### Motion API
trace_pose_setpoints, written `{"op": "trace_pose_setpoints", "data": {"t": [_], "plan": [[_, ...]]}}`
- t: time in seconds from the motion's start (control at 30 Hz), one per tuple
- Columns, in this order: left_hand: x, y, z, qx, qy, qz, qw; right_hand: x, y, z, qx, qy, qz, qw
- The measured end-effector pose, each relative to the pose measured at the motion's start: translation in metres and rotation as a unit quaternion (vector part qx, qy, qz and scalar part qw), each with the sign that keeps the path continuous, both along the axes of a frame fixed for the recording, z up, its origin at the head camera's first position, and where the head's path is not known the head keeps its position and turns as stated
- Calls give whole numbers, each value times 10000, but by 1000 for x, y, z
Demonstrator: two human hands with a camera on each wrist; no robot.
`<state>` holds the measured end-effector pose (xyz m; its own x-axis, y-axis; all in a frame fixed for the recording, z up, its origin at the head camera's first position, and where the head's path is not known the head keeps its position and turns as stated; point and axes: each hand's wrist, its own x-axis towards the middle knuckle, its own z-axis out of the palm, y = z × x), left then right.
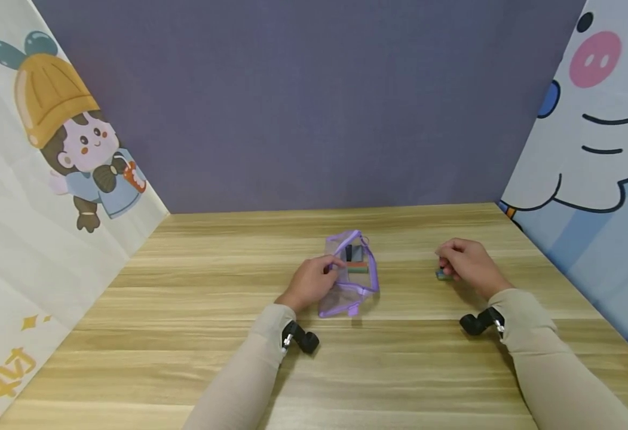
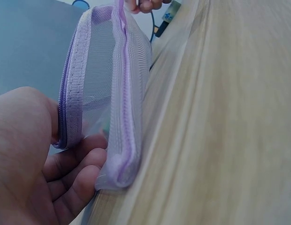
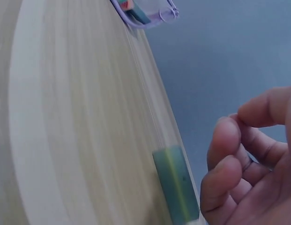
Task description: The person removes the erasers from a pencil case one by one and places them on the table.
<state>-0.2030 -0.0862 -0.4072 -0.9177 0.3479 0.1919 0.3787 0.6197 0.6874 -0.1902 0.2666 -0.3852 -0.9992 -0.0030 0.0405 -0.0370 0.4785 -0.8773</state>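
A purple-edged mesh pouch (image 1: pixel 337 300) stands with its zipper unfastened, and through the gap show an orange-and-green block (image 1: pixel 358 267), a grey piece (image 1: pixel 357 254) and a small black piece (image 1: pixel 349 252). My left hand (image 1: pixel 309 280) grips the pouch's left side, thumb and fingers on either side of one zipped edge in the left wrist view. To the right, a small green block (image 3: pixel 177 185) with a yellow stripe lies on the table. Close above it is my right hand (image 1: pixel 469 266), fingers loosely bent and thumb near the index fingertip. Nothing shows between them.
The wood-grain table (image 1: pixel 184 286) ends at a dark grey-blue panel (image 1: pixel 314 107) behind. Printed cartoon sheets flank it at left (image 1: pixel 12 197) and right (image 1: pixel 599 155). Black wrist mounts (image 1: pixel 300 338) sit on both sleeves.
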Motion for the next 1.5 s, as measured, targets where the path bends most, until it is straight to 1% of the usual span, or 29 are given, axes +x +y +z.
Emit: {"op": "trace_pose_setpoints", "data": {"t": [0.17,0.37,0.53,0.73,0.83,0.97,1.23,1.5], "plan": [[0,-2,-1,12,8,-37,10000,0,-17,2,-149,31,123,9998],[0,-6,-2,-34,15,22,10000,-5,-42,1,-78,30,422,9991],[-1,-5,0,-72,7,-58,10000,-11,-56,2,-51,-25,509,9987],[-4,1,5,5,123,-95,9999,-19,-63,5,-101,-47,763,9970],[-4,4,6,14,153,-162,9998,-21,-65,5,-158,-104,837,9963],[-4,6,6,25,130,-173,9998,-24,-70,4,-220,-159,909,9955],[-4,5,3,33,89,-155,9998,-30,-83,0,-252,-199,893,9955],[-3,-1,0,-54,44,-64,10000,-29,-92,-4,-229,-231,1127,9931]]}}
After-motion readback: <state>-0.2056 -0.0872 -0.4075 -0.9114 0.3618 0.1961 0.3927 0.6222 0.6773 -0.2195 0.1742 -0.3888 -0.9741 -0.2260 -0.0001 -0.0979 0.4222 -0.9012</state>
